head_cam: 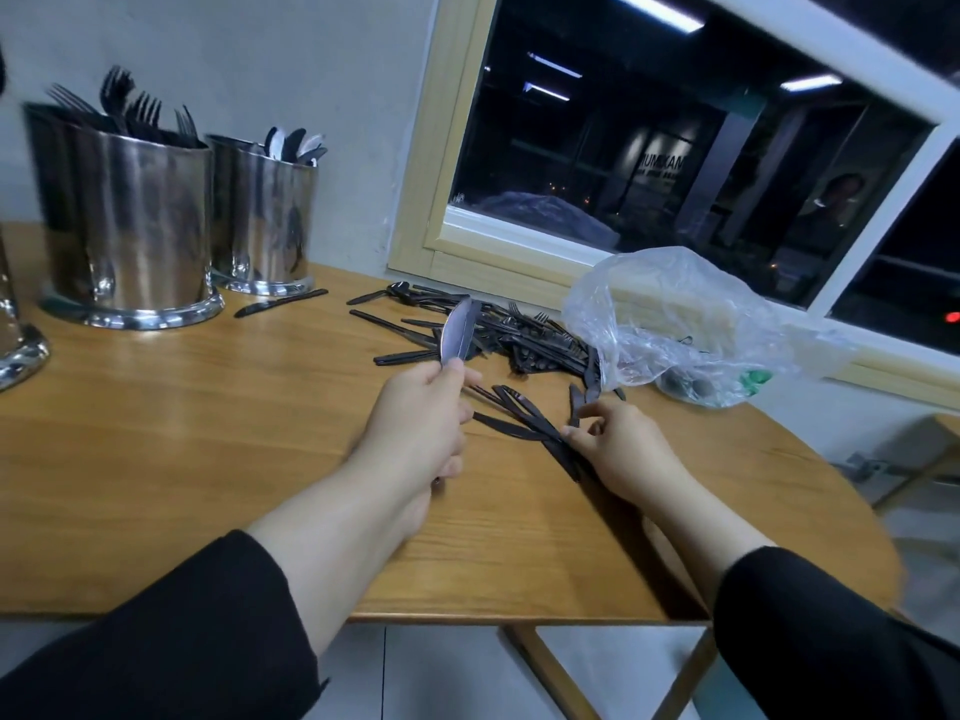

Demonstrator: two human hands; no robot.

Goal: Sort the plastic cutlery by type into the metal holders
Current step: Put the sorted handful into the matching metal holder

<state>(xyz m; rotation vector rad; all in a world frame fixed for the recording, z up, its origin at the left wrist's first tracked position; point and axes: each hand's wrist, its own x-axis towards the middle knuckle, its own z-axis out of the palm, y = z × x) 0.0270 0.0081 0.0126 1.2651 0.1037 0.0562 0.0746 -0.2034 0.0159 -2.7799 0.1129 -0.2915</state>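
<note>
The worry from where I stand is the loose fan of knives (pixel 524 418) on the wooden table (pixel 208 433): they lie crossed over one another, so if the right hand (pixel 618 444) lifts them by the handles where it pinches them, one could slide out and skid toward the near edge, or a stray fork from the heap could come along and end up in the wrong pot. The left hand (pixel 421 423) is clenched around a small bundle of knives (pixel 460 330), blades standing up and slightly spread above the fist; gripped that low, the blades could splay further and one could slip when more are added. The right hand is half closed, thumb and fingertips pressing the handles of the crossed knives against the tabletop, the other fingers curled loosely. Beyond both hands lies the unsorted pile of black cutlery (pixel 498 330), forks and spoons tangled together, just beside a crumpled clear plastic bag (pixel 670 324) that could snag on tines if the pile is dragged. The metal holders stand well apart at the far left: the fork holder (pixel 130 226) and the spoon holder (pixel 265 220) behind it, with a third holder (pixel 15 350) only partly visible at the frame's edge. One single knife (pixel 280 302) lies alone near the spoon holder's base.
</note>
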